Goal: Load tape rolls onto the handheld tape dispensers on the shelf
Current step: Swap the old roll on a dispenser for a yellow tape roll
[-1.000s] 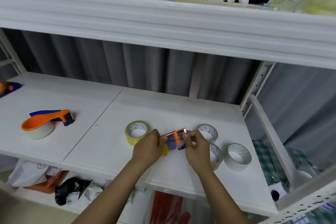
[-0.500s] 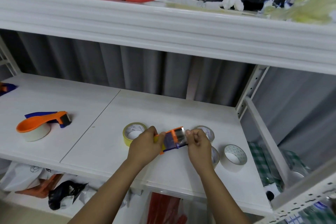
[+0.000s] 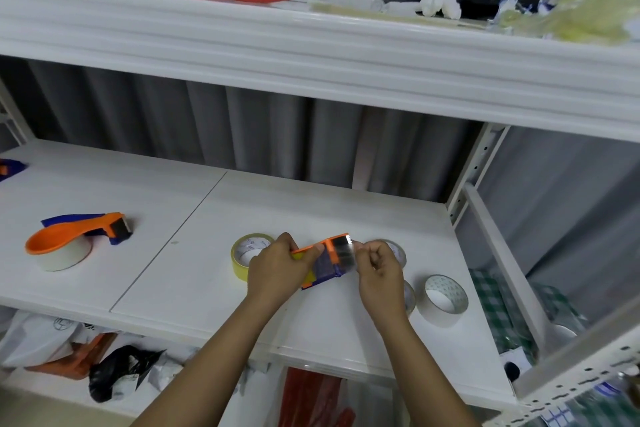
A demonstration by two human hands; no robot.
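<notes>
the orange and blue tape dispenser [image 3: 327, 262] is held above the white shelf [image 3: 194, 218] between both hands: left hand [image 3: 277, 269] grips its body, right hand [image 3: 379, 270] pinches the tape end by the serrated blade.

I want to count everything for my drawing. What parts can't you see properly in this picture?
Head view only:
- Tape roll behind the right hand: mostly hidden by it.
- Clear roll: partly hidden by that hand's fingers.
- Held dispenser: its handle covered by the left hand.
- Blue-orange thing: cut off by the left edge.
- Yellow bag: blurred.
</notes>
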